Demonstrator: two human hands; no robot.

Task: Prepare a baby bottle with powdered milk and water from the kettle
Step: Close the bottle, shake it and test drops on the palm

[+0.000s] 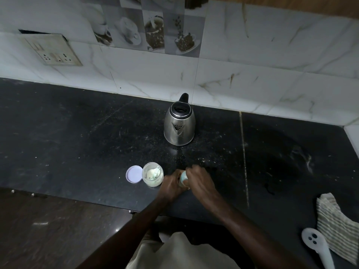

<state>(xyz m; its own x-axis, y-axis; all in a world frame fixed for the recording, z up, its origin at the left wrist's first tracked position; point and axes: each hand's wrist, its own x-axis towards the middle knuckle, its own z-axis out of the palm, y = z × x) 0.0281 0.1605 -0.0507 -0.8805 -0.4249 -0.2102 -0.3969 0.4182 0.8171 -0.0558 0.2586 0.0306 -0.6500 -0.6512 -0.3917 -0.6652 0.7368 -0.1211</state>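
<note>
A small baby bottle (183, 178) with a pale blue-green top stands on the black counter (77, 136) near its front edge, mostly hidden by my hands. My left hand (171, 185) wraps its body from the left. My right hand (198, 178) closes over its top from the right. Just left of them sits an open jar of milk powder (152, 177) with a scoop inside, and its white lid (134, 174) lies flat beside it. A steel kettle (179, 123) with a black lid and handle stands farther back, near the wall.
A striped cloth (334, 228) and a white plastic spoon-like tool (315, 244) lie at the counter's right front corner. A switch plate (53, 50) is on the tiled wall at the left. The counter's front edge drops to a dark floor at the lower left.
</note>
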